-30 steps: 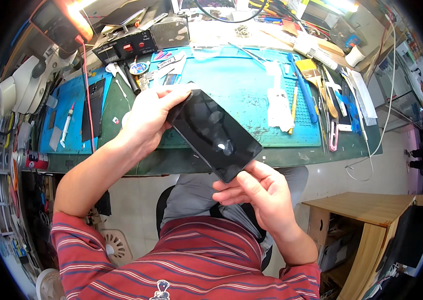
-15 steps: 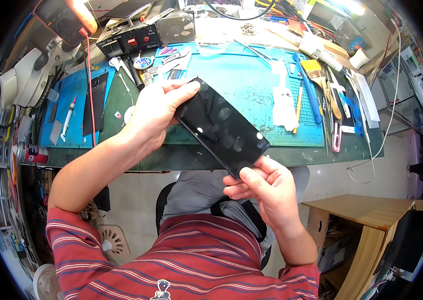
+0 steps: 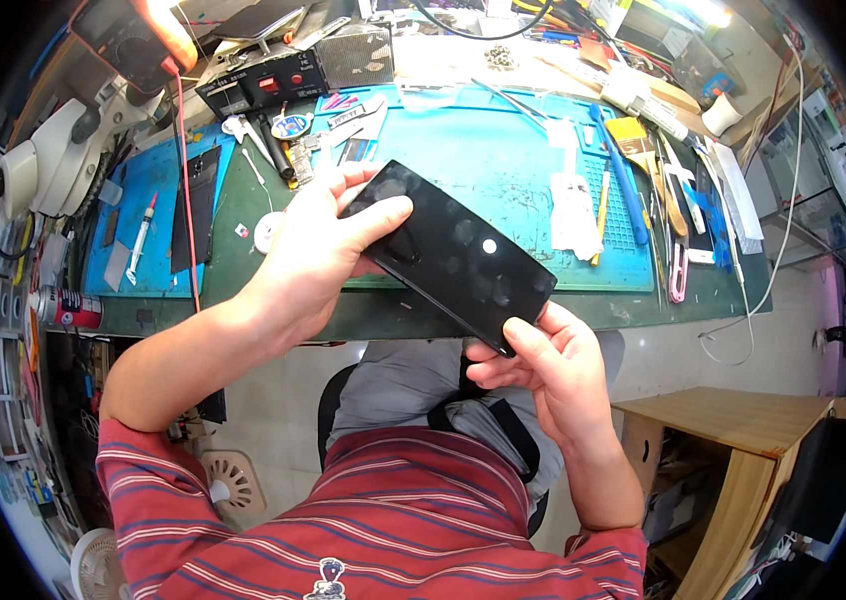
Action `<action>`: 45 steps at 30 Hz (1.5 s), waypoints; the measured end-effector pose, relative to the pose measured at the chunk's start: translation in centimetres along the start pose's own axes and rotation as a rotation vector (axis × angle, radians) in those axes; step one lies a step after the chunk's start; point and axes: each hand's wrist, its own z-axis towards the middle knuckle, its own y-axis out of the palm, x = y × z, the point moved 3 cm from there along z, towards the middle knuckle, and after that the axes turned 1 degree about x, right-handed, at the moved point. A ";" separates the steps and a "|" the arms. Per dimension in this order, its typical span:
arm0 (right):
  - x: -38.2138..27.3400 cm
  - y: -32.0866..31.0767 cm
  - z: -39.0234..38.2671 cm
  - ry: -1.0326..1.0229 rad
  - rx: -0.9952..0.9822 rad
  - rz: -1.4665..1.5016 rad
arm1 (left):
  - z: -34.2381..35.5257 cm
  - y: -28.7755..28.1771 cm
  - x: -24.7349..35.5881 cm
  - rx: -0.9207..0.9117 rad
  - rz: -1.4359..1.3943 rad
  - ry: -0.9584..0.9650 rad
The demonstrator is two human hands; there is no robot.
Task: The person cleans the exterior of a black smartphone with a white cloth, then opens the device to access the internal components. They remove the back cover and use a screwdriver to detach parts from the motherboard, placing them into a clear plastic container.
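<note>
A black smartphone [image 3: 455, 262] with smudges on its glossy face hangs in the air over the front edge of the bench, tilted so its right end is lower. My left hand [image 3: 318, 245] grips its upper left end, thumb lying on the glossy face and fingers behind. At the lower right corner my right hand [image 3: 548, 365] pinches the phone between thumb and fingers. The phone's underside is hidden. Beneath and beyond it lies a blue work mat [image 3: 463, 140].
A syringe [image 3: 140, 240] and a flat black panel [image 3: 195, 205] lie on the left. Tweezers [image 3: 508, 97], a blue pry tool [image 3: 621, 180], brushes and other hand tools lie to the right. A black power unit [image 3: 268, 85] stands at the back. A wooden cabinet [image 3: 723, 420] is at lower right.
The phone has turned to a flatter slant and moved slightly right. My left thumb has slid from its top edge further onto the face. Both hands still hold it.
</note>
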 end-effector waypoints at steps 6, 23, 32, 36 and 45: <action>-0.6 -1.0 0.3 0.046 -0.002 0.001 | -2.0 0.6 0.5 -0.005 -0.105 -0.040; -1.9 -1.4 0.2 0.104 -0.042 0.007 | -4.6 0.7 -0.4 -0.036 1.135 1.347; -1.7 -0.7 0.1 0.107 -0.068 0.009 | -4.7 0.2 -1.0 -0.017 1.184 1.559; -2.0 0.2 -0.1 0.000 -0.047 -0.058 | -4.8 -0.2 -1.0 -0.059 1.161 1.545; -5.0 2.1 -1.7 -0.532 -0.127 -1.066 | -3.3 1.4 4.6 -0.341 1.128 0.918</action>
